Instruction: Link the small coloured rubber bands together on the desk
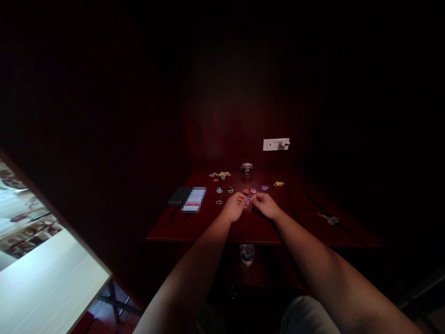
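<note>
My left hand (235, 206) and my right hand (264, 204) are close together over the dark red table (208, 230). Their pinched fingers meet at a small purple band (248, 200), gripped from both sides. Just beyond them lie an orange-red bunch of bands (245, 191) and a pink band (253, 191). Purple bands (264, 188) and yellow bands (278, 183) are to the right. Light blue bands (219, 190), green bands (230, 190) and a single dull band (219, 202) lie to the left. A mixed-colour pile (222, 175) sits farther back.
A phone (193, 199) lies beside a black case (179, 196) at the left. A clear jar (246, 168) stands at the back, below a wall socket (276, 144). A cable with a yellow end (333, 221) is at the right. A clear cup (247, 254) stands below the front edge.
</note>
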A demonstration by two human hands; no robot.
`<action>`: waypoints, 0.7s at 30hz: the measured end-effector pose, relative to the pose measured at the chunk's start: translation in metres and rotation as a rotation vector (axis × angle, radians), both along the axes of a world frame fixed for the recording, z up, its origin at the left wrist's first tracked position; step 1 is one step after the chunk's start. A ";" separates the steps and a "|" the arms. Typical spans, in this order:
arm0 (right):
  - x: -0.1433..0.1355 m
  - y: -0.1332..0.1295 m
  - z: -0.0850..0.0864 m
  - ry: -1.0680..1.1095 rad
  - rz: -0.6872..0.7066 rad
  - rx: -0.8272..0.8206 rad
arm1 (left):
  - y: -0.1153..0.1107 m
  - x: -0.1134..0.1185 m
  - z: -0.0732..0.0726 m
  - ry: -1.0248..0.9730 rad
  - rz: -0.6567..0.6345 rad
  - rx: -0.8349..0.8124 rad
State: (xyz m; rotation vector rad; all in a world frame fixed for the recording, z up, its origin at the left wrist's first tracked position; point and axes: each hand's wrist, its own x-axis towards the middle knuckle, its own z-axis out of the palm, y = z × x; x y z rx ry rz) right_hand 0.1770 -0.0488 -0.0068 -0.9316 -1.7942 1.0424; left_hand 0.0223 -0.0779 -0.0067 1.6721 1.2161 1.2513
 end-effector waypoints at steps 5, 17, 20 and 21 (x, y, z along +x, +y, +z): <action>0.000 -0.002 0.003 0.033 0.007 -0.054 | -0.001 0.002 0.002 -0.081 -0.004 -0.014; 0.001 -0.005 0.005 0.030 0.008 -0.018 | -0.005 -0.001 0.008 -0.083 0.000 -0.025; 0.001 -0.007 0.006 0.034 0.016 -0.022 | -0.005 -0.001 0.007 -0.081 0.012 -0.030; 0.001 -0.007 0.006 0.035 0.018 -0.022 | -0.005 -0.001 0.007 -0.084 0.014 -0.038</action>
